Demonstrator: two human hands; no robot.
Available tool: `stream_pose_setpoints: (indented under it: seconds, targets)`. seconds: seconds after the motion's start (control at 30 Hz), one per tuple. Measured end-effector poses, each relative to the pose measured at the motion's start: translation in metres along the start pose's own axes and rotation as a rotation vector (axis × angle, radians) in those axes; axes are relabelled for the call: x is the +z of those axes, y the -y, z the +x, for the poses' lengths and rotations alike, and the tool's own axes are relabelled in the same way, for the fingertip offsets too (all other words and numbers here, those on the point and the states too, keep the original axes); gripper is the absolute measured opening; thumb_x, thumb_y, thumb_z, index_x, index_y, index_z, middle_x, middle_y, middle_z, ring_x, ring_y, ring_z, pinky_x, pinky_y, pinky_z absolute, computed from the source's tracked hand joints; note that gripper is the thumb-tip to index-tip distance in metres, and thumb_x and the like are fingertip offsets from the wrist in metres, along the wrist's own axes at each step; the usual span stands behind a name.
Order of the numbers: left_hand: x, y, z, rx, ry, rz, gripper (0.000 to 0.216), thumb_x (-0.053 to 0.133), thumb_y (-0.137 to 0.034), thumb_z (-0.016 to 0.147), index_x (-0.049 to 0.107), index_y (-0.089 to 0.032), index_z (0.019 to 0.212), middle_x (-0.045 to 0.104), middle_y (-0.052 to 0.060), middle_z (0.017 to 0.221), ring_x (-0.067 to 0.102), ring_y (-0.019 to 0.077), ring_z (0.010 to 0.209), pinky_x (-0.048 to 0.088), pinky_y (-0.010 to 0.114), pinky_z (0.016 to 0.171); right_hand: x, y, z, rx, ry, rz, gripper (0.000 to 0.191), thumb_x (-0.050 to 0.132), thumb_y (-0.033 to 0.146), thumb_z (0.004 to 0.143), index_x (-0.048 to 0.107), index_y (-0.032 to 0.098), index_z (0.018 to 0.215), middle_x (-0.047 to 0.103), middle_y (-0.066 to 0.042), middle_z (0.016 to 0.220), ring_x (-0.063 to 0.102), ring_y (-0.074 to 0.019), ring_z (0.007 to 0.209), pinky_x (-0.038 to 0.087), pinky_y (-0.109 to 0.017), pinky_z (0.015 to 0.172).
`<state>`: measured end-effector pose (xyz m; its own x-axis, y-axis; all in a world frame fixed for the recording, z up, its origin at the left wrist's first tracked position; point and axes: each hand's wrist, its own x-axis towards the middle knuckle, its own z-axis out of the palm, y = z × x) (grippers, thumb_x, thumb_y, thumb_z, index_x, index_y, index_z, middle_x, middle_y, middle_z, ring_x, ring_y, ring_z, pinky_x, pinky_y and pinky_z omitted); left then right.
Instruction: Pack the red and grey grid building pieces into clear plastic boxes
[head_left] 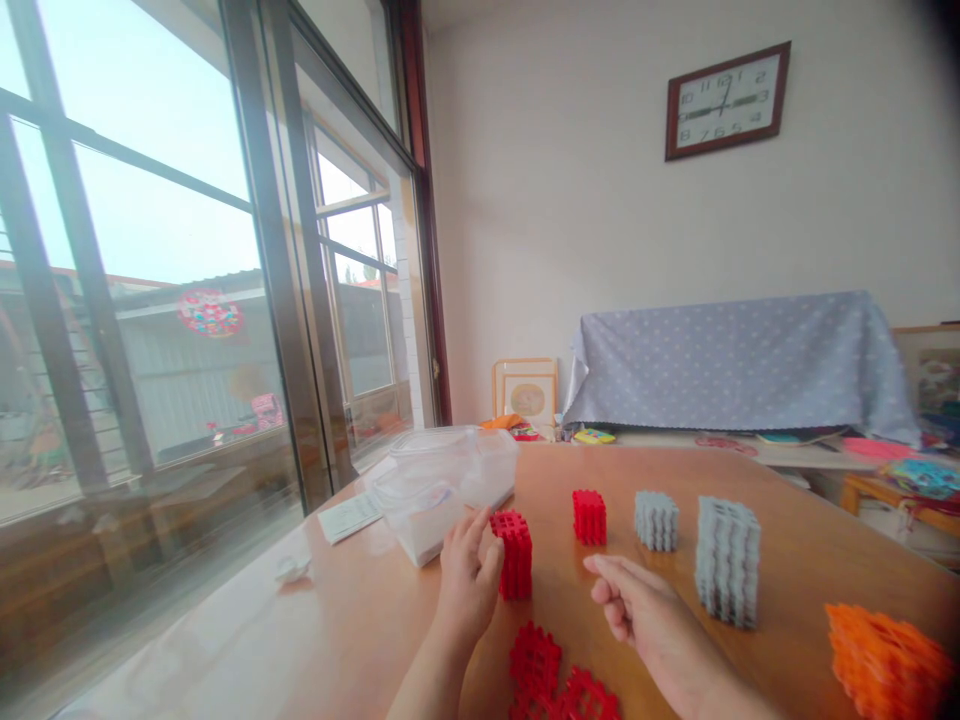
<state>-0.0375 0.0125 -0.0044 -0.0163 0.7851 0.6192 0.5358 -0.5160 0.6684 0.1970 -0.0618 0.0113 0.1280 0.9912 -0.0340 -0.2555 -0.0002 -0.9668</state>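
My left hand (466, 578) rests on the wooden table (360, 620), its thumb and fingers closed around the side of a tall red stack of interlocking plastic pieces (514, 555). My right hand (651, 618) hovers just right of that stack with the fingers loosely curled and the index finger stretched toward it, holding nothing. Loose red pieces (555, 680) lie flat near the table's front edge between my wrists. A shorter red stack (589, 516) stands farther back.
A small grey stack (656, 520) and a taller grey stack (726, 560) stand to the right, an orange stack (885, 660) at the far right. Clear plastic containers (442, 480) and a paper slip (349, 516) sit at the left by the window. A covered bench stands behind.
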Motion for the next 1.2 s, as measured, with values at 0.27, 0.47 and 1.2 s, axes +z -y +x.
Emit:
stream_pose_setpoints:
  seconds: [0.27, 0.47, 1.2]
  targets:
    - [0.002, -0.001, 0.001, 0.012, 0.02, -0.049, 0.044, 0.054, -0.027, 0.092, 0.06, -0.026, 0.135, 0.065, 0.008, 0.131, 0.053, 0.0273, 0.125, 0.038, 0.049, 0.11, 0.0, 0.0, 0.003, 0.039, -0.014, -0.06, 0.037, 0.072, 0.055, 0.072, 0.067, 0.02, 0.082, 0.061, 0.001, 0.07, 0.045, -0.0097, 0.054, 0.03, -0.025, 0.052]
    - [-0.002, -0.006, -0.003, 0.068, -0.07, -0.005, 0.041, 0.055, -0.022, 0.089, 0.06, -0.025, 0.129, 0.062, 0.008, 0.129, 0.055, 0.0255, 0.123, 0.042, 0.045, 0.107, -0.003, 0.007, -0.008, -0.11, 0.205, -0.488, 0.028, 0.069, 0.049, 0.079, 0.067, 0.022, 0.084, 0.059, 0.002, 0.071, 0.05, -0.0141, 0.067, 0.035, -0.027, 0.063]
    - [-0.004, -0.05, -0.03, 0.163, 0.13, -0.128, 0.024, 0.056, -0.021, 0.09, 0.062, -0.021, 0.113, 0.068, 0.004, 0.093, 0.063, 0.0184, 0.086, 0.047, 0.03, 0.081, 0.006, 0.009, -0.02, -0.57, 0.114, -1.065, 0.035, 0.06, 0.018, 0.078, 0.055, 0.028, 0.111, 0.06, -0.002, 0.108, 0.059, -0.0215, 0.099, 0.043, -0.034, 0.087]
